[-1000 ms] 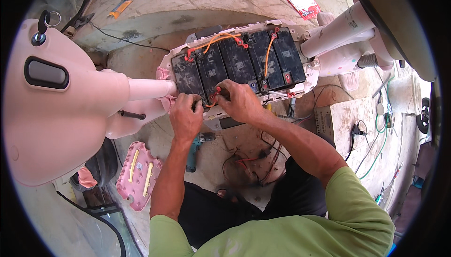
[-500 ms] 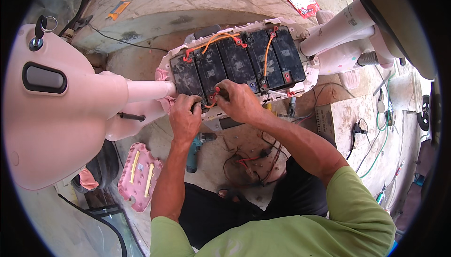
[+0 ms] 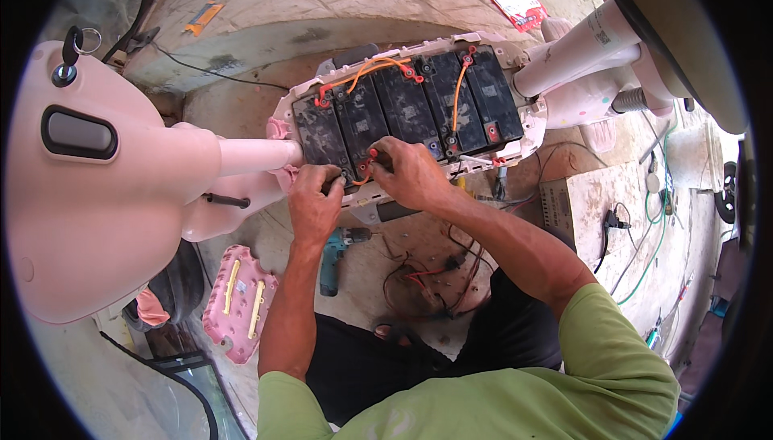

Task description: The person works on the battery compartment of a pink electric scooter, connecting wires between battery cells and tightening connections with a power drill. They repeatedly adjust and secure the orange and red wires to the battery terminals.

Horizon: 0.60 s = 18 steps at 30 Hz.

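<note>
Both hands are closed in narrow pinch grips at the near edge of the battery row (image 3: 407, 110). The left hand (image 3: 314, 206) is clamped on a small dark tool or connector; which cannot be told. The right hand (image 3: 412, 173) is pinched on the red terminal lead (image 3: 370, 158) at the front of the second battery. The batteries are seated in the open floor tray (image 3: 531, 130) of the pink scooter (image 3: 105, 198), linked by orange jumper cables (image 3: 374, 70). The step in hand is judged to be terminal connection work. A steady lead and firm fastening are required next. A teal drill (image 3: 332, 259) is lying on the floor below.
</note>
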Available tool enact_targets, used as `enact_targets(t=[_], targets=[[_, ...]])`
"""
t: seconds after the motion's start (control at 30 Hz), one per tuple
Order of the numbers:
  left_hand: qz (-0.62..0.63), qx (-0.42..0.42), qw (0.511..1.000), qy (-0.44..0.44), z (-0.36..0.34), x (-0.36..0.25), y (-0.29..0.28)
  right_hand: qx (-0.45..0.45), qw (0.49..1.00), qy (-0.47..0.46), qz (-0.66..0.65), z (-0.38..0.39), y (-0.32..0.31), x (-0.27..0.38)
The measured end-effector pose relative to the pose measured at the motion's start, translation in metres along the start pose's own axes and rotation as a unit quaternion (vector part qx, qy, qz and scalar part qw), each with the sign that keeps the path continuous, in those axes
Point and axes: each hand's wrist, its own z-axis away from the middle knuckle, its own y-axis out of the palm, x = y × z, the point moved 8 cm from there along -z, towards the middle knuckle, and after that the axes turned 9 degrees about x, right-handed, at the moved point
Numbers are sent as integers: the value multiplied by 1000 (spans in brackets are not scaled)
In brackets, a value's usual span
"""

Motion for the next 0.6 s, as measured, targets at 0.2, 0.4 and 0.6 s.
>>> enact_targets(t=[0.2,0.4,0.6], targets=[[-15,-4,1000,11,0,-1,1,7,1000,7,1,-1,2,-1],[-32,-6,999,4,-3,-5,3,5,1000,-9,2,-2,2,0],[-35,8,999,-2,-4,-6,6,3,1000,-9,-4,-1,2,-1]])
